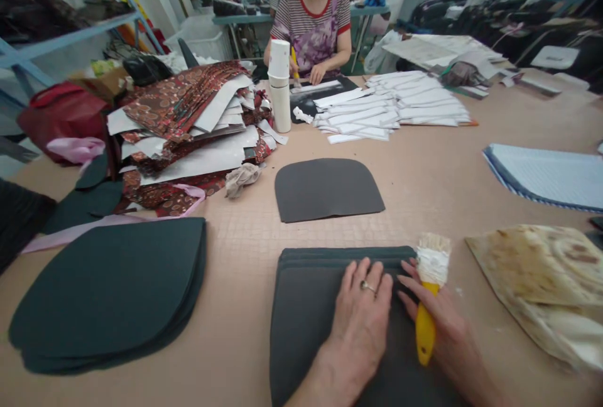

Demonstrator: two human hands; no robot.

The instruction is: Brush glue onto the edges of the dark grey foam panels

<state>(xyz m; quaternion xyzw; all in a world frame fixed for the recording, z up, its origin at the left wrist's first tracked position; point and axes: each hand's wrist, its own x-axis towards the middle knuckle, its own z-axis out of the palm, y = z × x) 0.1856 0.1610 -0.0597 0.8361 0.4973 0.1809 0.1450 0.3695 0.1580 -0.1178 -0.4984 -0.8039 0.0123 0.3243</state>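
Closest, the left hand (362, 316) lies palm down, fingers extended, gripping nothing, on a stack of dark panels (301, 325). Just beside it, the right hand (447, 319) has hold of a yellow-handled brush (426, 322), white-coated bristles pointing away, its fingers loosely bent over the stack. Left on the counter (238, 294) sits another dark stack (108, 287); right, a stained sheet (532, 269). Beyond lies a single panel (330, 190), then patterned pieces (188, 102) piled left, and white strips (396, 105) near a co-worker (313, 43).

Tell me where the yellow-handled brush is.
In the head view, the yellow-handled brush is right of centre, against the right hand, near the dark stack's top right corner.
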